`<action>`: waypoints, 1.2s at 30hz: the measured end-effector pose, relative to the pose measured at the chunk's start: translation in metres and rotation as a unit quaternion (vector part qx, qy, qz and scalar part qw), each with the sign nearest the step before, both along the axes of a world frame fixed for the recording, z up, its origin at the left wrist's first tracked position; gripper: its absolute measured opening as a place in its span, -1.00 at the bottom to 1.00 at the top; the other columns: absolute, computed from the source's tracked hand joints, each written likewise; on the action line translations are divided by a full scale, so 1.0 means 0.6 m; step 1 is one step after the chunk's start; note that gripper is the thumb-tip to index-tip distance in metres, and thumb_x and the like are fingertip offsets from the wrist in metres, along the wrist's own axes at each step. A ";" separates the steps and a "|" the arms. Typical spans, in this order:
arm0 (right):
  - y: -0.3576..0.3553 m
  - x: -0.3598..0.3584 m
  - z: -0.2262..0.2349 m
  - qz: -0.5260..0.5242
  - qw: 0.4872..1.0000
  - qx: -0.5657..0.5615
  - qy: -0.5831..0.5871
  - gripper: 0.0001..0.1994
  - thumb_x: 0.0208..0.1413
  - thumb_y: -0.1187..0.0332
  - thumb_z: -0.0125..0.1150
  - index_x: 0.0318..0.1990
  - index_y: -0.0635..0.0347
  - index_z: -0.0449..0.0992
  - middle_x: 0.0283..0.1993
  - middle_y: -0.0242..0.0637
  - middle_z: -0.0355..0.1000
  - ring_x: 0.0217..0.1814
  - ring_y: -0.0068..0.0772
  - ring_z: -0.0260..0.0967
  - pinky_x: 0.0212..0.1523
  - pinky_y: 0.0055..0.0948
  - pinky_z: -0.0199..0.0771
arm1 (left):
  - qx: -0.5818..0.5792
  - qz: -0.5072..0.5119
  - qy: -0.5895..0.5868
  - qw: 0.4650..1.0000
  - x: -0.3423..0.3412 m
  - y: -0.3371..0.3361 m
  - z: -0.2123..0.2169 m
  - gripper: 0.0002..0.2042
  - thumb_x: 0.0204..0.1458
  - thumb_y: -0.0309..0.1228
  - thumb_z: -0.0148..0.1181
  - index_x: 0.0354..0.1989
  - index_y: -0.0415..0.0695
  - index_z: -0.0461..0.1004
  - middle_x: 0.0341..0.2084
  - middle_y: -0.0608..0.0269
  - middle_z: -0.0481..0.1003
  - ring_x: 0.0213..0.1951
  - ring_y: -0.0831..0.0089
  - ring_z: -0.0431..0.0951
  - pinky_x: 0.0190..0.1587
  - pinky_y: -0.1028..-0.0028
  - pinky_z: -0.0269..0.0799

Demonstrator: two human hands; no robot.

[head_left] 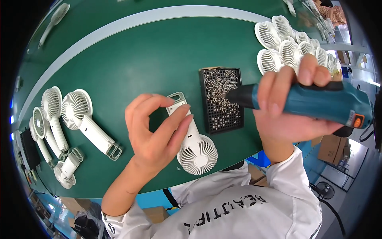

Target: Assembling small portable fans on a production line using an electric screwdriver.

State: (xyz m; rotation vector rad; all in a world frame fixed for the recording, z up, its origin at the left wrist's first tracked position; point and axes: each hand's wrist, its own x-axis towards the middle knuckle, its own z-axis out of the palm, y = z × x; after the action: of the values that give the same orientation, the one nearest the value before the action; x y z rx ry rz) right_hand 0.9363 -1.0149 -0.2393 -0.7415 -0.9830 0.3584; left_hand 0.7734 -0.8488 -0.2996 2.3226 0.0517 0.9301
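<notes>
Green work table [131,59] fills the head view, curved by the fisheye, with a pale grey stripe [119,28] running along its far side. Landmark for everything: black screw tray [221,99], a perforated rectangular tray with small metal screws heaped in its far half.

Just left of the tray lies a white handheld fan [193,139], round grille head toward the person, handle pointing away, grey clip loop at the far end. Left hand [153,131] rests on the fan handle, thumb and fingers curled loosely around it, lightly gripping, not a tight fist.

Right of the tray, right hand [290,107] is closed around a teal electric screwdriver [318,101]. Its black nose points left, tip over the tray's right edge among the screws; whether the bit touches a screw, cannot tell. Orange button shows at the tool's rear end.

Far right beyond the tray: cluster of loose white fan grilles [288,44], overlapping each other. Well left of the tray: group of finished white fans [69,119], lying flat, some overlapping. Far left beyond the stripe: one more white fan [53,22].

Below the table edge: person's white printed shirt [246,211], cardboard boxes [332,147] on the floor at right.
</notes>
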 end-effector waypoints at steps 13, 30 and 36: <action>0.008 -0.049 0.028 0.030 0.997 -0.021 0.074 -0.57 0.19 -0.04 0.06 -0.14 0.16 0.25 -0.12 -0.29 0.25 -0.67 -0.43 0.25 -0.70 -0.47 0.31 | -0.101 -0.099 0.008 0.990 -0.001 -0.017 -0.016 -0.76 -0.41 -0.54 0.45 -0.50 -0.17 0.54 -0.07 0.18 0.49 -0.01 0.15 0.40 -0.04 0.28 0.25; 0.009 -0.041 0.030 0.036 0.994 -0.045 0.089 -0.47 0.19 -0.21 -0.08 -0.12 0.14 0.28 -0.12 -0.33 0.23 -0.67 -0.39 0.29 -0.69 -0.36 0.28 | -0.114 -0.134 0.039 0.984 0.001 -0.005 -0.016 -0.78 -0.38 -0.60 0.44 -0.47 -0.19 0.60 -0.11 0.14 0.52 -0.08 0.15 0.46 -0.08 0.27 0.42; 0.020 -0.033 0.026 0.069 0.991 -0.064 0.090 -0.45 0.17 -0.27 -0.06 -0.12 0.09 0.31 -0.14 -0.38 0.24 -0.63 -0.41 0.36 -0.69 -0.41 0.29 | -0.143 -0.171 0.033 0.974 0.007 -0.004 -0.028 -0.82 -0.34 -0.57 0.41 -0.49 -0.22 0.58 -0.09 0.22 0.52 -0.07 0.19 0.42 -0.05 0.27 0.28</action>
State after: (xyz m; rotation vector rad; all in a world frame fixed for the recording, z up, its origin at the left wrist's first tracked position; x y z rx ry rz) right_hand 0.9162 -1.0029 -0.2239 -0.7453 -0.8474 0.6031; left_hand 0.7777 -0.8509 -0.3165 2.0105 -0.1714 0.6275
